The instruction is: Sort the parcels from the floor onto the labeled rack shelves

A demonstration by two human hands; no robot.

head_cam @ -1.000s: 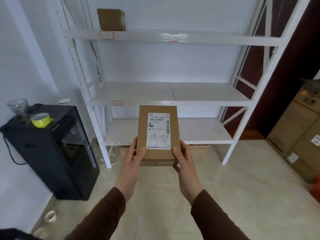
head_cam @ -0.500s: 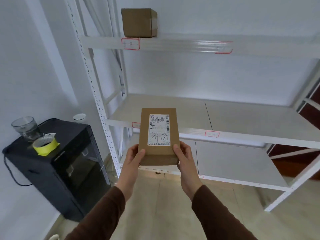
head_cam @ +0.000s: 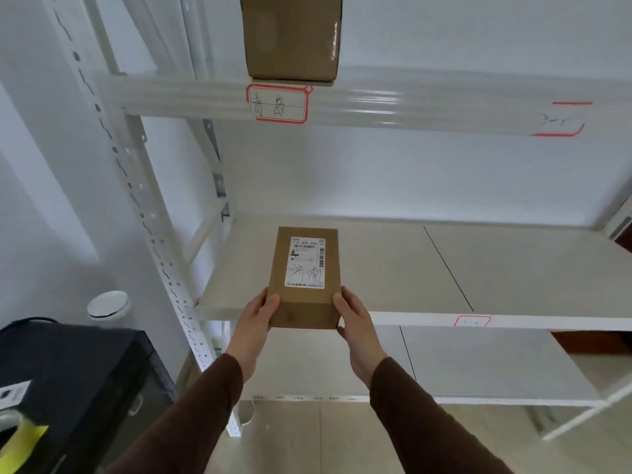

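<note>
I hold a flat brown cardboard parcel [head_cam: 306, 278] with a white shipping label and handwriting on top. My left hand [head_cam: 256, 316] grips its near left corner and my right hand [head_cam: 354, 319] its near right corner. The parcel hovers over the front left part of the white rack's middle shelf [head_cam: 393, 268]. Another brown parcel [head_cam: 290, 35] stands on the top shelf [head_cam: 410, 100], above a red-bordered handwritten label [head_cam: 277, 103]. A second label [head_cam: 561, 119] is blurred at the top shelf's right, and a small one [head_cam: 472, 321] marks the middle shelf's front edge.
A perforated white rack post [head_cam: 150, 234] runs down at the left. A black cabinet [head_cam: 75, 388] stands at the lower left with a yellow tape roll [head_cam: 20, 439] on it. The bottom shelf [head_cam: 478, 364] lies below, over beige floor tiles [head_cam: 307, 439].
I have moved closer to the rack and the view has tilted up. The parcel, still in both hands, has gone forward over the middle shelf's left front.
</note>
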